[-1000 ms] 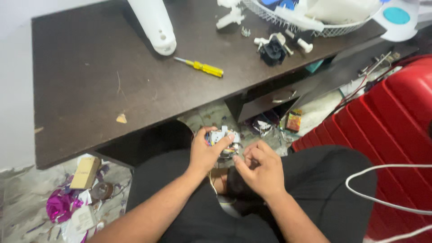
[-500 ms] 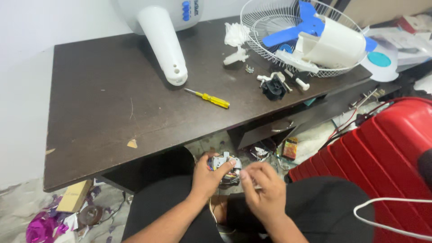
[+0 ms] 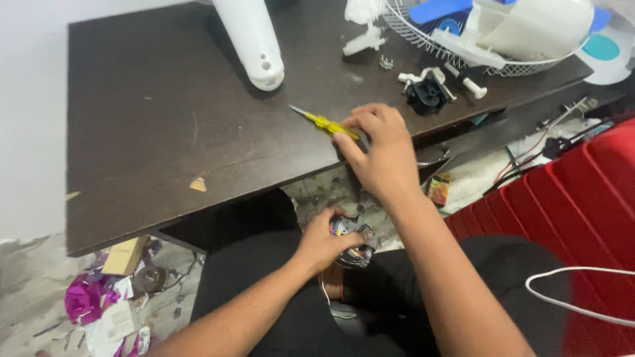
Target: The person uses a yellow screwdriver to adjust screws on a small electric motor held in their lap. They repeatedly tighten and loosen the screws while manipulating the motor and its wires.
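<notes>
Okay, head view only. Right hand [image 3: 382, 153] stretched out to the near edge of the dark brown table [image 3: 152, 145], fingers [image 3: 348, 147] curled and touching the handle end of a yellow screwdriver [image 3: 325, 123]; grip not fully closed round it, thumb side hidden, so cannot tell if it is actually pinched. Screwdriver lies flat on the table, metal tip pointing far-left, handle under the fingertips.

Left hand [image 3: 323, 243] low over the lap, fingers wrapped tight round a small motor part [image 3: 354, 238] with coloured wires, held just above the black trousers [image 3: 278, 311]. Motor part is near the table's near edge, below it, well apart from the screwdriver.

On the table far side: white fan stand [image 3: 254, 46] lying centre-far, white plastic piece [image 3: 362, 41] right of it, small black part [image 3: 426, 94] with white bits beside it, white peg [image 3: 473, 87] just right of that. Wire fan grille [image 3: 423, 33] far right holding a blue blade [image 3: 436, 10] and white housing [image 3: 536, 26].

Red ribbed case [image 3: 569, 205] at right, near. White cable [image 3: 582, 291] loops across it and the lap. Floor at left near has purple foil scrap [image 3: 83, 301] and a cardboard box [image 3: 124, 256]. Small tan chip [image 3: 198, 184] on the table left of centre.
</notes>
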